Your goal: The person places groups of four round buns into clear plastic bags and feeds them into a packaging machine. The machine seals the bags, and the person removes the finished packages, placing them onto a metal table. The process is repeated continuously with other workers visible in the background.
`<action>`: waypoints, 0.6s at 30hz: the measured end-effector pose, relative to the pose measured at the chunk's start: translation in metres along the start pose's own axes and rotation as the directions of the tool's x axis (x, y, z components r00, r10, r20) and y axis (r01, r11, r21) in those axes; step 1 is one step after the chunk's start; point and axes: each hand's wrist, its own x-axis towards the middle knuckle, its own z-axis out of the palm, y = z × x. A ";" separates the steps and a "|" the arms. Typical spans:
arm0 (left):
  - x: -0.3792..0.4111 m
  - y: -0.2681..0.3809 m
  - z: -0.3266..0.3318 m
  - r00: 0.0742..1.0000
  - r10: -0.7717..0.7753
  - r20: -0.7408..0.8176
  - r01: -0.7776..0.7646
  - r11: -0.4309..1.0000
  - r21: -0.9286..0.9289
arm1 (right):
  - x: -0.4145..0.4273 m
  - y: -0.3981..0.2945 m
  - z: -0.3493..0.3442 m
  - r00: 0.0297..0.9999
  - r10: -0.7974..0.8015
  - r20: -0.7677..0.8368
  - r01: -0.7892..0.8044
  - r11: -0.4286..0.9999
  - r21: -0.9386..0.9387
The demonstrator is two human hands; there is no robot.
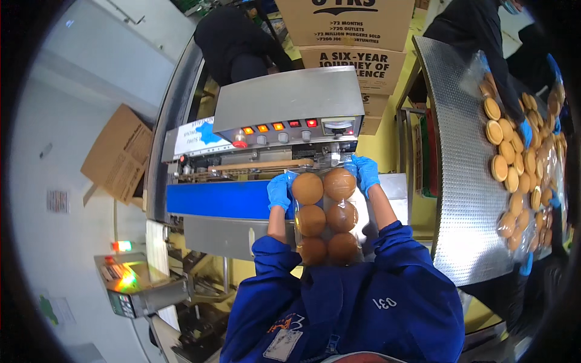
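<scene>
A clear plastic bag of burger buns (327, 218) lies before me, the buns in two columns of three. My left hand (278, 191), in a blue glove, grips the bag's upper left corner. At the upper right corner, my gloved right hand (366, 172) pinches the film. The bag's top edge is held up against the sealing slot of a continuous band sealer (290, 100). Under the bag's left side runs the sealer's blue conveyor belt (222, 199). Lit buttons, knobs and a red stop button (239, 139) line the machine's front.
Right of me, a steel table (458, 181) bears many loose and bagged buns (508, 149), with co-workers' gloved hands over them. Cardboard boxes (354, 68) stack behind the sealer. Another person (236, 41) bends beyond it. A lit machine (140, 281) stands lower left.
</scene>
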 end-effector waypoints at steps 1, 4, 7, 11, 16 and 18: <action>-0.001 0.010 0.002 1.000 0.000 0.031 0.001 1.000 -0.014 | 0.005 0.007 0.000 0.997 -0.071 -0.038 0.067 0.993 -0.099; 0.001 0.023 -0.014 0.993 -0.024 0.117 0.031 0.998 -0.057 | 0.005 0.025 0.008 0.962 -0.243 -0.124 0.200 0.937 -0.285; -0.001 0.030 -0.041 0.979 0.171 0.114 -0.186 0.974 0.132 | -0.016 0.038 0.024 0.911 -0.331 -0.245 0.226 0.899 -0.374; -0.035 0.054 -0.084 0.990 0.095 0.103 -0.111 0.980 0.166 | -0.135 0.028 0.073 0.830 -0.547 -0.110 0.107 0.349 -0.931; -0.092 0.016 -0.137 0.958 -0.034 0.284 0.030 0.999 0.020 | -0.195 0.138 0.086 0.893 -0.390 -0.227 0.000 0.503 -0.864; -0.107 0.023 -0.152 0.958 -0.006 0.287 -0.023 0.995 0.097 | -0.194 0.157 0.091 0.950 -0.204 -0.238 -0.024 0.710 -0.704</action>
